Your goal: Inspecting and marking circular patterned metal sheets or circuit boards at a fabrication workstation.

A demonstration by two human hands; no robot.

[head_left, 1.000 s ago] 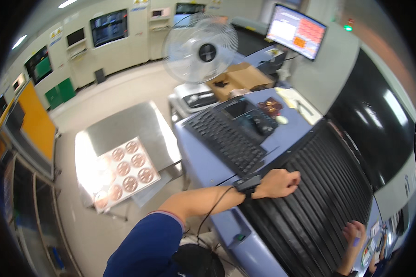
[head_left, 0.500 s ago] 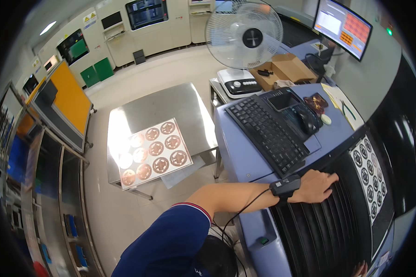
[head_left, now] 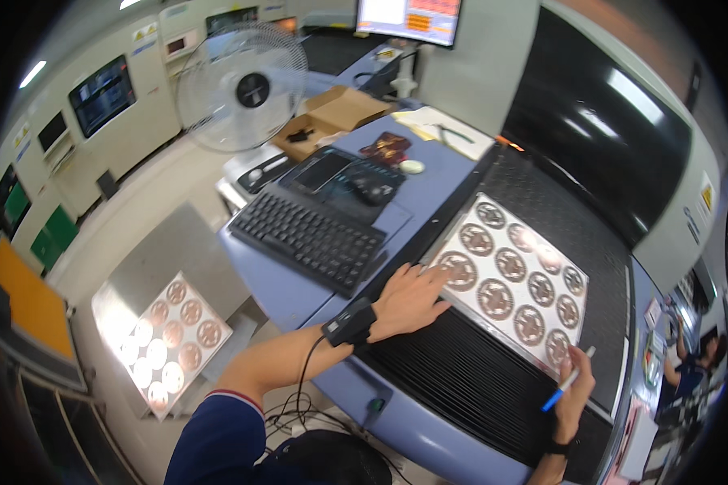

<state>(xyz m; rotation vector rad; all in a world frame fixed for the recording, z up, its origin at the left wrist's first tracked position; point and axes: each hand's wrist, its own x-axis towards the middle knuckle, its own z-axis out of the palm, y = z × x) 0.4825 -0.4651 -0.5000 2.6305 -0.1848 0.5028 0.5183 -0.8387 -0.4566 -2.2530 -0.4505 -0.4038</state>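
A white rectangular panel (head_left: 534,242) with rows of round coppery pieces lies on the black machine bed in front of me. My left hand (head_left: 408,301) has its fingers apart, the fingertips at the panel's near left corner. A cuff with a black box and cable sits on that wrist. By the panel's near right corner is my right hand (head_left: 573,396), its fingertips close to or on the edge. It is closed on a marker pen (head_left: 564,388), white with a blue end, held tilted. Below the panel spreads the ribbed black bellows cover (head_left: 453,380).
A keyboard (head_left: 307,236), a mouse and a small device stand on the blue machine top at left. Beyond are an open cardboard box (head_left: 340,113), a fan (head_left: 243,89) and a monitor (head_left: 412,18). A steel table (head_left: 170,242) bears a similar panel. Another person (head_left: 692,372) sits far right.
My view has turned right. The panel and bed are nearer, with the bellows more folded. My left hand has come to the panel; my right hand, barely visible before, now shows with the pen.
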